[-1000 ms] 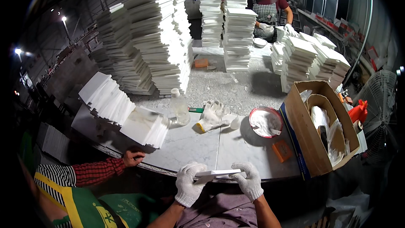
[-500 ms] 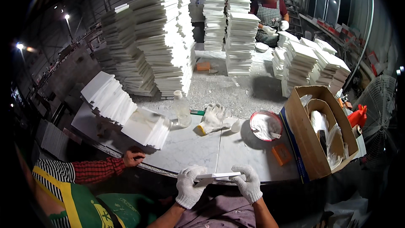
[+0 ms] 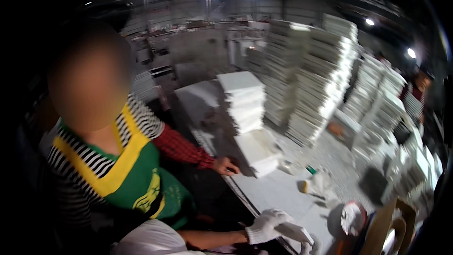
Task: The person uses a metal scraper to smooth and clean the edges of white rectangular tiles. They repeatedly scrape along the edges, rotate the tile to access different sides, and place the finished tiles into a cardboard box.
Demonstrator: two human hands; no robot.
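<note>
My left hand, in a white knit glove, is closed on one end of a flat white tile at the table's near edge. At the tile's other end, the gloved fingers of my right hand grip it; the rest of that hand is cut off by the lower edge of the view. Left of my hands, a co-worker's bare hand rests on the table edge beside a low stack of white tiles.
Tall tile stacks stand farther back. On the table lie a pair of white gloves, a red-rimmed bowl of white paste and a cardboard box. A co-worker in a green and yellow apron is close on my left; another person stands far right.
The view has swung left and tilted, bringing the near co-worker into it. My hands now appear lower right, still on the tile, and the right one is mostly out of view.
</note>
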